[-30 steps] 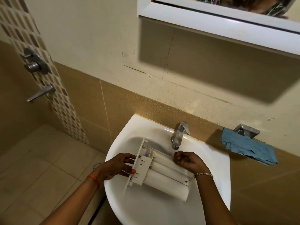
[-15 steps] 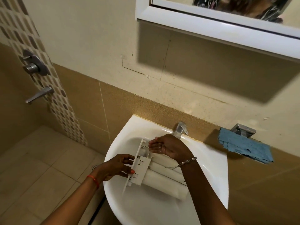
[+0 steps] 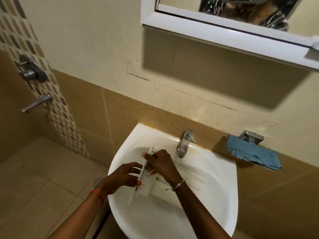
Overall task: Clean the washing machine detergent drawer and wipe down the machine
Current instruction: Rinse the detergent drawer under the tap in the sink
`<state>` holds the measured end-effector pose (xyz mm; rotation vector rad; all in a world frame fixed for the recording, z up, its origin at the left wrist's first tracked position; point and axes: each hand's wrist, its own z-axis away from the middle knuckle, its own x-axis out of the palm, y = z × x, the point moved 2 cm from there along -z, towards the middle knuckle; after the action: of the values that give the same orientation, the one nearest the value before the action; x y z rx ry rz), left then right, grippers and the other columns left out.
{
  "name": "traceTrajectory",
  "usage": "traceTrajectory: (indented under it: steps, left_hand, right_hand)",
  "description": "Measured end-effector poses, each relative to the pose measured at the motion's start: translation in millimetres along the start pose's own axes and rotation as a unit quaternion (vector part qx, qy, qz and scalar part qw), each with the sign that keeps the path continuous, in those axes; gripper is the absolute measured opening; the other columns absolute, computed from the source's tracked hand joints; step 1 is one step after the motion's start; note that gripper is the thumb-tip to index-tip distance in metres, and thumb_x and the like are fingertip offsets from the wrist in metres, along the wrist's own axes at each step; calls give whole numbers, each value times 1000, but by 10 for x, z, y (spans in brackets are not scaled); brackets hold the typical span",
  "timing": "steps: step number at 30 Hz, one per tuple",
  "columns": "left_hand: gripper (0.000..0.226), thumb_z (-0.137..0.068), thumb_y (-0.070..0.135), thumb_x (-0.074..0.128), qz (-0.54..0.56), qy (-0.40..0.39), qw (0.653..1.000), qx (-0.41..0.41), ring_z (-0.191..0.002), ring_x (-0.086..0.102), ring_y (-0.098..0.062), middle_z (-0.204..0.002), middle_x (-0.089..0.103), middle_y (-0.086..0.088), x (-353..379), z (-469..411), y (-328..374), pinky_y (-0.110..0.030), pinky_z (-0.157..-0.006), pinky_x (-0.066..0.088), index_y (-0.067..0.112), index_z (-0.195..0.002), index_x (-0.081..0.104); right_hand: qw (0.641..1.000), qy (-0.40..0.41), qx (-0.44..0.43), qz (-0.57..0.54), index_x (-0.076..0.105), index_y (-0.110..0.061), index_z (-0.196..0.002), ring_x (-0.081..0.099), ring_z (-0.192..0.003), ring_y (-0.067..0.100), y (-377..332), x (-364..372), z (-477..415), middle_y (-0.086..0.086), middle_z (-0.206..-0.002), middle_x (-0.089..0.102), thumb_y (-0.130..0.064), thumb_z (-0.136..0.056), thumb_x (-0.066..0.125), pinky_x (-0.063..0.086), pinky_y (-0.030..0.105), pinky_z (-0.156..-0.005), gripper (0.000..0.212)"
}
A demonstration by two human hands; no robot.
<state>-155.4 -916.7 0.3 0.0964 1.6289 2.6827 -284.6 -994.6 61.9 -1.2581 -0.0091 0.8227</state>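
White plastic is what both of your hands are closed on: the detergent drawer (image 3: 148,184). Your left hand (image 3: 127,176) has its fingers curled round the drawer's front panel from the left side, with the thumb pressed against the lower part of that panel. Your right hand (image 3: 160,164) reaches in from the right and is curled over the upper end of the same panel, its thumb lying along the far edge. The hand covers its own fingertips, so what they bear on underneath cannot be told.

A red thread (image 3: 97,195) circles your left wrist and a beaded bracelet (image 3: 178,184) your right.

The drawer lies inside the sink (image 3: 155,219). Its front panel stands on edge near the left rim, and its long body runs across the bowl toward the right rim, passing below the tap (image 3: 185,144). The tap is mounted at the middle of the sink's back edge.

Beyond the back right corner of the sink, a blue cloth (image 3: 253,155) with a frayed edge hangs over a metal holder (image 3: 251,136) fixed to the tiled wall. A white-framed mirror cabinet (image 3: 207,30) hangs on the wall above.

To the left of the sink, a shower valve (image 3: 32,71) and a lever tap (image 3: 37,103) sit on the patterned tile strip. A round floor drain (image 3: 98,181) shows just beside the sink's left rim.
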Motion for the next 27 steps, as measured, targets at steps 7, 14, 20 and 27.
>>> traceTrajectory:
  steps: [7, 14, 20, 27]
  left_hand:
    - [47, -71, -3, 75, -69, -25, 996, 57, -100, 65, -21, -114, 65, -5, 43, 43, 255, -29, -86, 54, 16, -113, 63]
    - [15, -77, 3, 71, 37, 213, 962, 168, -71, 55, -15, -79, 61, -4, -79, 77, 514, -10, -59, 45, 10, -88, 65]
    - [32, -84, 30, 66, 82, 194, 977, 23, -88, 62, -22, -102, 64, -7, -237, 61, 451, -32, -72, 52, 10, -108, 59]
    - [10, -90, 8, 54, 203, 116, 972, 17, -64, 68, -14, -75, 72, -6, -58, 105, 709, -25, -59, 57, 5, -87, 63]
  right_hand:
    - [996, 92, -11, 7, 58, 11, -90, 69, -67, 33, -91, -135, 107, 26, -85, 67, -10, -82, 60, 58, 43, -63, 22]
    - [953, 80, 14, -291, 59, 8, -84, 68, -59, 25, -51, -629, 449, 19, -79, 66, 9, -85, 56, 59, 32, -54, 4]
    - [915, 50, 41, -399, 59, 15, -103, 70, -71, 34, 255, -768, 654, 24, -89, 69, 8, -85, 55, 60, 38, -63, 19]
    - [873, -19, 32, -486, 64, 7, -98, 69, -84, 34, 556, -804, 749, 21, -95, 70, 5, -77, 62, 59, 42, -72, 21]
